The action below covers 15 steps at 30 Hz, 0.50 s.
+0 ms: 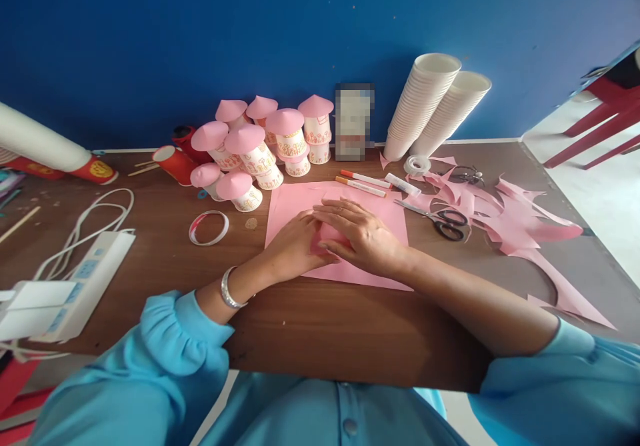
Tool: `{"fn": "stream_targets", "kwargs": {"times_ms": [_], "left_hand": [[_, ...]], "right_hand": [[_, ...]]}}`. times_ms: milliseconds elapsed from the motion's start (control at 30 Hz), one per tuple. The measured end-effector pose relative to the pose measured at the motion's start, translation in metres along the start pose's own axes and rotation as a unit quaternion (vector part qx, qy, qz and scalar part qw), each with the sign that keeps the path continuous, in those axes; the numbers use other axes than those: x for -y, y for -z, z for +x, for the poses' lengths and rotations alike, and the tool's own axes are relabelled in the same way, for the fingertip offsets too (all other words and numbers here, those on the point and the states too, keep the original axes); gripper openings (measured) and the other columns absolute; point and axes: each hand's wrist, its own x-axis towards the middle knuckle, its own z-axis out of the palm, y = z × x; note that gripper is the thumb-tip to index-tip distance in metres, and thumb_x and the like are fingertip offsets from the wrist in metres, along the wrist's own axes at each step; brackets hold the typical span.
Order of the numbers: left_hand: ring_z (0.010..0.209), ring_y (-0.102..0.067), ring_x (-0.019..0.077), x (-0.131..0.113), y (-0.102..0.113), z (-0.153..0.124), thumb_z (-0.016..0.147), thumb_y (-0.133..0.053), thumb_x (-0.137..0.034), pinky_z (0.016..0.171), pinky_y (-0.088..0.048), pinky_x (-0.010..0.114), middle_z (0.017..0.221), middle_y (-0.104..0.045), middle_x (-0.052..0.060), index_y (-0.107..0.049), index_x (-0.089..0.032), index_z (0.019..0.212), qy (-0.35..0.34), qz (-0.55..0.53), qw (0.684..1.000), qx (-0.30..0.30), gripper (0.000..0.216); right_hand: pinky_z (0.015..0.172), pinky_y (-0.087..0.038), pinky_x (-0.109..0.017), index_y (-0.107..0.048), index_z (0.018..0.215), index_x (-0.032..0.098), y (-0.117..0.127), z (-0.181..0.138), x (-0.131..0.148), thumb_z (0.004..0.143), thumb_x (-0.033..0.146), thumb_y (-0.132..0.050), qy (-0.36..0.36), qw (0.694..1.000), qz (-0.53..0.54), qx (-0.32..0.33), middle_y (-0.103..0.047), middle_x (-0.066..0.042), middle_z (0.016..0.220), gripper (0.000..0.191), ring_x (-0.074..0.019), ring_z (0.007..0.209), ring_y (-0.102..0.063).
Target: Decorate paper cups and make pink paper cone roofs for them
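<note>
A pink paper sheet lies flat on the table in front of me. Over its middle, my left hand and my right hand meet, cupped around a smaller pink paper piece. My right fingers are stretched and reach across to the left fingertips. Much of the piece is hidden under the hands, so its full shape cannot be made out. Just beyond the sheet's far edge lie an orange marker, a second marker and a glue stick. Black-handled scissors rest to the right.
Several decorated paper cups with pink cone tops stand at the back left. Two stacks of white cups lean on the wall. Pink scraps spread rightward. A tape roll and a power strip with cables are at left.
</note>
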Motion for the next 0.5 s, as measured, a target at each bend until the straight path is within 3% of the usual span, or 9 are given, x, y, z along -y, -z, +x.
{"fn": "stream_targets", "kwargs": {"times_ms": [167,300,400,500], "left_hand": [[0.143,-0.054,0.0346,0.001,-0.012,0.008,0.086,-0.076,-0.043,0.127,-0.028,0.061,0.148,-0.063,0.013,-0.057,-0.021,0.143,0.042,0.027,0.999,0.007,0.064],[0.141,-0.055,0.0355,0.002,-0.014,0.006,0.085,-0.076,-0.042,0.128,-0.020,0.066,0.145,-0.065,0.014,-0.059,-0.018,0.139,0.055,0.020,0.998,0.001,0.061],[0.136,-0.059,0.0360,0.001,-0.009,0.002,0.082,-0.079,-0.045,0.126,-0.025,0.067,0.140,-0.068,0.014,-0.061,-0.018,0.134,0.043,-0.031,0.997,-0.050,0.061],[0.124,-0.066,0.0338,-0.001,-0.002,-0.002,0.083,-0.080,-0.043,0.115,-0.046,0.058,0.133,-0.071,0.015,-0.060,-0.017,0.133,0.032,-0.127,0.986,-0.099,0.060]], "right_hand": [[0.122,-0.045,-0.055,-0.063,0.140,0.015,-0.007,-0.007,0.000,0.102,0.034,-0.062,-0.030,1.000,0.001,-0.008,-0.069,-0.017,0.142,0.043,-0.0311,0.139,-0.061],[0.121,-0.045,-0.059,-0.052,0.151,0.016,-0.003,-0.008,0.001,0.100,0.042,-0.065,-0.045,0.998,0.029,-0.035,-0.064,-0.020,0.147,0.059,-0.0329,0.142,-0.057],[0.120,-0.046,-0.059,-0.049,0.154,0.019,0.012,-0.007,0.000,0.100,0.046,-0.065,-0.050,0.994,0.064,-0.073,-0.063,-0.019,0.149,0.063,-0.0331,0.146,-0.053],[0.119,-0.047,-0.058,-0.055,0.150,0.024,0.029,-0.005,-0.002,0.103,0.049,-0.060,-0.073,0.986,0.110,-0.097,-0.064,-0.015,0.148,0.054,-0.0317,0.145,-0.054]]}}
